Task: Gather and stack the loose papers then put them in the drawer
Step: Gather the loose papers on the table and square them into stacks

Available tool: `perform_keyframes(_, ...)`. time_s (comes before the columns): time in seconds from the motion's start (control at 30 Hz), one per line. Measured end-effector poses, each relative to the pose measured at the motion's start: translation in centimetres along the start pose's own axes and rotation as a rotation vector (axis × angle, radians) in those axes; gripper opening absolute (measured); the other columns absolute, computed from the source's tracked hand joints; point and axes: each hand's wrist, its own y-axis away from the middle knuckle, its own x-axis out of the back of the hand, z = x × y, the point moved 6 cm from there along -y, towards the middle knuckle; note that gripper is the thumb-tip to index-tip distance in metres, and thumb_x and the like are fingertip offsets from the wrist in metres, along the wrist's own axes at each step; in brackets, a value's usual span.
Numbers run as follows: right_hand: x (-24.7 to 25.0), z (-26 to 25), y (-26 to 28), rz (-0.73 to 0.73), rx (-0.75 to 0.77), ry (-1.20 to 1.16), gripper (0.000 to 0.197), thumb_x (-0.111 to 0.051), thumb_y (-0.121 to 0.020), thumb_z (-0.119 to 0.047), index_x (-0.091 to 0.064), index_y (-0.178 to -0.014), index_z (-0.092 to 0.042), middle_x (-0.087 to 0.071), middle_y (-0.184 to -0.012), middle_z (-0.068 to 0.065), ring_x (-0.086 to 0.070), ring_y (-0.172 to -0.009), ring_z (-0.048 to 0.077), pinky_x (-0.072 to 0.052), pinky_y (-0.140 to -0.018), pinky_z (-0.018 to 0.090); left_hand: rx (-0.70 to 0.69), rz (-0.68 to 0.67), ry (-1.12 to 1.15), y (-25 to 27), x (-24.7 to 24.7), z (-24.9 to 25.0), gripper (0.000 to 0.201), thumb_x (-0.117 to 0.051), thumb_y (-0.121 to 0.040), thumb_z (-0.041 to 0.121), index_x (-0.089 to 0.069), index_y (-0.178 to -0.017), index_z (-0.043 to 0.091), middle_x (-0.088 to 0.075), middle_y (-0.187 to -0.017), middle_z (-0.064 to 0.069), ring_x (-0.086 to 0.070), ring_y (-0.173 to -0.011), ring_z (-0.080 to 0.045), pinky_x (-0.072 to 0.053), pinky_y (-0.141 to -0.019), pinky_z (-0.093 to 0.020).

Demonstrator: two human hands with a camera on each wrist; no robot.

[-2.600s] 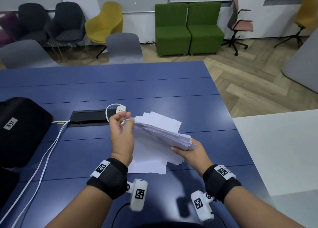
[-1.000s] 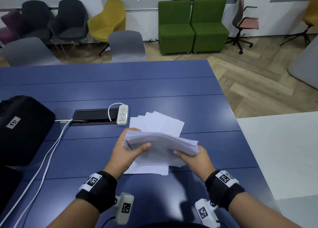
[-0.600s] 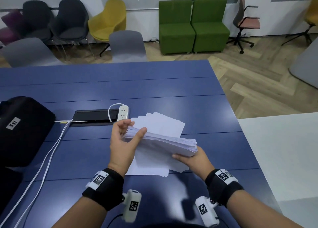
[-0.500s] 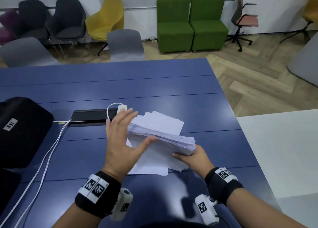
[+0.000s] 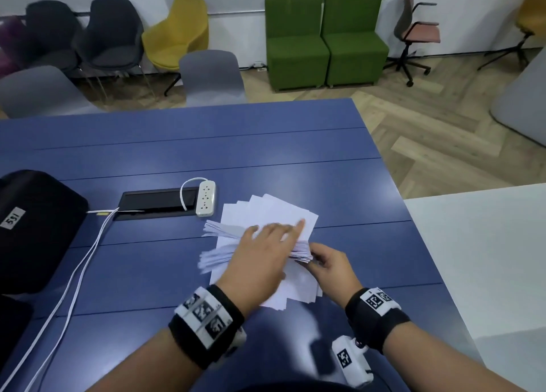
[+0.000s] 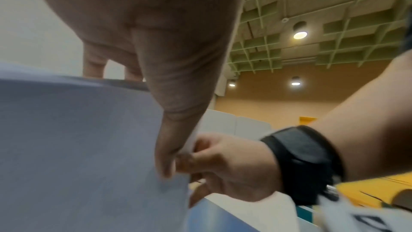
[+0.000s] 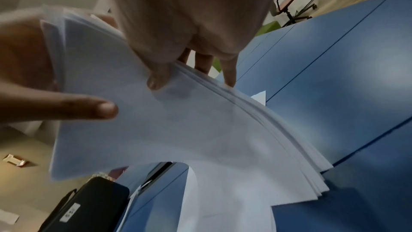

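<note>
A thick stack of white papers (image 5: 220,230) is held just above the blue table (image 5: 266,155), its sheets fanned and uneven at the left end. My left hand (image 5: 266,244) lies across the top with fingers stretched toward the far right corner. In the left wrist view its thumb (image 6: 176,94) runs down the other face of the stack (image 6: 78,138), so the sheets sit between thumb and fingers. My right hand (image 5: 328,264) pinches the stack's right edge (image 7: 200,130). A few loose sheets (image 5: 280,211) lie flat underneath. No drawer is in view.
A white power strip (image 5: 206,199) and a black cable hatch (image 5: 156,202) lie just left of the papers. A black case (image 5: 32,229) sits at the left edge, with white cables (image 5: 74,273) trailing toward me. A white table (image 5: 487,258) adjoins on the right; chairs stand beyond.
My left hand left the stack's left end and swept right across its top, fingers now reaching the far right corner. The right hand has kept its hold on the right edge.
</note>
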Motion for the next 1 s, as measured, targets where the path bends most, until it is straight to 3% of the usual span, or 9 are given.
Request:
perform_keyframes(0.07,-0.1,-0.2,0.2,0.021,0.016,0.030,0.012,-0.068,-0.092,-0.033,-0.078,-0.099,-0.032,-0.077,-0.087,0.002,-0.059,-0.077,0.006,-0.054,-0.076,0.034,0.075,-0.069,0.023,-0.9,0.1,-2.4,0.107,-0.078,-0.092,0.038,-0.005,-0.170,0.028,-0.055,-0.150,0.002,-0.054,-0.137,-0.026,-0.044,-0.108,-0.043)
perform_keyframes(0.13,-0.2,0.0,0.3,0.036,0.020,0.031,0.012,-0.069,-0.094,-0.026,-0.078,-0.100,-0.032,-0.077,-0.089,0.001,-0.061,-0.080,0.009,-0.056,-0.079,0.036,0.069,-0.112,-0.024,-1.4,-0.4,-4.0,0.081,-0.073,-0.096,0.040,-0.028,-0.163,0.033,-0.063,-0.137,0.004,-0.061,-0.126,-0.025,-0.046,-0.099,-0.041)
perform_keyframes(0.27,-0.2,-0.9,0.5,0.071,0.065,0.056,0.014,-0.072,-0.098,-0.015,-0.076,-0.096,-0.028,-0.070,-0.080,-0.003,-0.054,-0.072,0.006,-0.047,-0.070,0.030,0.033,-0.133,-0.100,-2.3,-0.5,-5.5,0.022,-0.056,-0.103,0.032,-0.066,-0.122,0.033,-0.073,-0.122,0.006,-0.066,-0.116,-0.023,-0.042,-0.074,-0.033)
perform_keyframes(0.37,0.7,-3.2,-0.3,0.112,0.090,0.002,0.002,-0.071,-0.092,-0.031,-0.073,-0.092,-0.031,-0.069,-0.080,0.000,-0.052,-0.070,0.005,-0.043,-0.067,0.024,0.022,-0.099,-0.056,-2.5,1.4,-6.3,0.018,-0.057,-0.102,0.031,-0.072,-0.112,0.034,-0.074,-0.116,0.009,-0.068,-0.109,-0.021,-0.039,-0.070,-0.030)
perform_keyframes(0.57,4.2,-2.6,-1.6,-0.136,-0.116,0.111,0.034,-0.091,-0.076,-0.046,-0.076,-0.087,-0.018,-0.071,-0.078,-0.006,-0.061,-0.073,0.008,-0.050,-0.072,0.034,0.165,0.050,0.494,1.0,8.8,-11.5,0.012,-0.082,-0.092,0.032,-0.077,-0.082,0.032,-0.075,-0.080,0.013,-0.070,-0.083,-0.009,-0.049,-0.071,-0.029)
perform_keyframes(0.67,7.8,-2.2,-1.0,-0.105,-0.180,-0.053,0.034,-0.092,-0.079,-0.032,-0.080,-0.103,-0.010,-0.081,-0.102,0.011,-0.071,-0.091,0.015,-0.059,-0.092,0.042,0.349,0.081,0.855,4.1,9.7,-15.0,0.011,-0.091,-0.083,0.029,-0.084,-0.092,0.031,-0.081,-0.085,0.021,-0.073,-0.082,0.010,-0.055,-0.082,-0.012)
perform_keyframes(0.77,8.2,-3.5,-0.2,-0.218,-0.270,-0.465,0.033,-0.078,-0.089,-0.010,-0.076,-0.122,-0.008,-0.077,-0.125,0.015,-0.073,-0.109,0.028,-0.060,-0.100,0.043,0.456,0.118,1.129,6.6,7.8,-17.4,0.026,-0.090,-0.080,0.025,-0.085,-0.106,0.028,-0.084,-0.110,0.008,-0.079,-0.107,-0.011,-0.056,-0.104,-0.041)
perform_keyframes(0.87,6.1,-5.3,0.4,-0.325,-0.314,-0.671,0.031,-0.071,-0.095,-0.008,-0.075,-0.126,-0.010,-0.073,-0.133,0.014,-0.075,-0.113,0.028,-0.062,-0.094,0.038,0.545,0.189,1.399,7.9,4.4,-17.5,0.032,-0.091,-0.082,0.011,-0.083,-0.112,0.018,-0.082,-0.118,-0.005,-0.079,-0.110,-0.024,-0.058,-0.100,-0.044)
perform_keyframes(1.0,4.3,-7.4,0.6,-0.341,-0.271,-0.561,0.037,-0.066,-0.100,-0.005,-0.066,-0.137,-0.006,-0.073,-0.135,0.012,-0.071,-0.123,0.032,-0.056,-0.106,0.045,0.640,0.217,1.573,9.2,-0.2,-16.0,0.044,-0.086,-0.084,0.021,-0.075,-0.125,0.012,-0.080,-0.123,-0.008,-0.078,-0.111,-0.030,-0.064,-0.090,-0.043)
